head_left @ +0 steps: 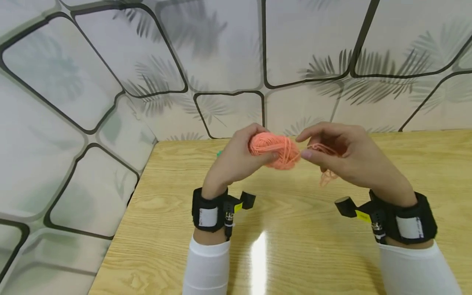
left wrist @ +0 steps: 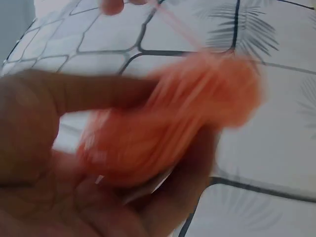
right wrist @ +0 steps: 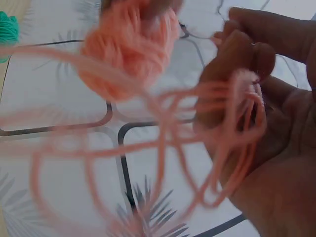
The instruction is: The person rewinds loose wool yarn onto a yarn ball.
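Observation:
My left hand [head_left: 232, 162] holds a coral-pink ball of yarn [head_left: 274, 147] above the table, its thumb across the front of the windings. The ball is blurred in the left wrist view, with the fingers behind it and one strand [left wrist: 180, 24] running up from it toward the other hand. To the right, my right hand [head_left: 355, 157] has its fingers curled around loose loops of the same yarn [right wrist: 237, 133]. Its thumb and index fingertips are close to the ball's right end. Several loops hang out of that hand and spread across the right wrist view.
Behind my left hand a bit of green [head_left: 219, 153] shows; the right wrist view shows it as a green ball of yarn [right wrist: 7, 29]. The wood-grain table [head_left: 295, 237] meets a patterned wall covering [head_left: 228, 53] at its back and left edges.

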The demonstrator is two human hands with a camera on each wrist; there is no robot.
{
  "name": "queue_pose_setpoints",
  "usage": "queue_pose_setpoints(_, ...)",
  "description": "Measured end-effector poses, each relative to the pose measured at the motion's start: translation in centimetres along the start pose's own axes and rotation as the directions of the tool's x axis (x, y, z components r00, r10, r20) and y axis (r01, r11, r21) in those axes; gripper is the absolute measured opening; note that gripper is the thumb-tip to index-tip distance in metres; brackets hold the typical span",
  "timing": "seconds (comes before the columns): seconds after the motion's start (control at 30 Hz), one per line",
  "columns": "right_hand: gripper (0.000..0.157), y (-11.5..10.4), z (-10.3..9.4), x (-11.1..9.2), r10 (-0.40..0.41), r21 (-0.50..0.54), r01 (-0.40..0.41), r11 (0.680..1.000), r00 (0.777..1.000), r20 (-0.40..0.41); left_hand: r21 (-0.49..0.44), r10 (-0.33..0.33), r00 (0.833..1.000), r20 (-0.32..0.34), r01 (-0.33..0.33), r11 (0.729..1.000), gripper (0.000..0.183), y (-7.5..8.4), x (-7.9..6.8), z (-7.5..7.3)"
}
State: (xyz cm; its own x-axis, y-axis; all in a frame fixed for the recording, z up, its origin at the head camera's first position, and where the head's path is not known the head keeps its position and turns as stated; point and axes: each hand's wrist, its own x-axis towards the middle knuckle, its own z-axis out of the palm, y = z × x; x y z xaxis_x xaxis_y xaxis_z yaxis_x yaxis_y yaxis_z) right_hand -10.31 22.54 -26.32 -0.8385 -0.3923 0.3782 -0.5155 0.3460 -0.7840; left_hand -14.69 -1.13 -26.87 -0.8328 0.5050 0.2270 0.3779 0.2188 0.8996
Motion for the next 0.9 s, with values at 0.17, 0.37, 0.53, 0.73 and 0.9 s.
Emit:
queue_pose_setpoints(0.17,0.023,1.1,-0.5,0.4,0.027,0.213,-0.011,0.977,0.997,-0.072,-0.393,0.11,0.95,0.291,0.014,0.919,0.03,0.5,-0.3,-0.3)
queue_pose_setpoints(0.37,0.022,1.8,1.6,1.3,-0.047,0.295,0.046,0.954,0.999,-0.004,-0.766,0.073,0.996,-0.058,-0.091,0.636,0.029,0.9,0.8,1.4)
queue_pose_setpoints(0.53,0.015,0.5,2.4,1.0,-0.024,-0.011,0.024,1.0,0.999,0.04,-0.491,-0.014,0.9,-0.435,-0.224,0.842,0.031,0.8,1.4,2.9)
queue_pose_setpoints(0.73,0.01,-0.7,1.6,0.2,-0.1,-0.246,0.086,0.966,0.994,-0.043,0.041,0.091,0.934,-0.345,-0.082,0.996,0.035,0.4,0.9,2.3)
queue_pose_setpoints(0.9,0.019,-0.5,0.4,0.3,-0.089,0.063,0.113,0.992,0.946,-0.31,-0.078,-0.018,0.999,0.034,0.02,0.997,0.039,0.6,0.3,1.2)
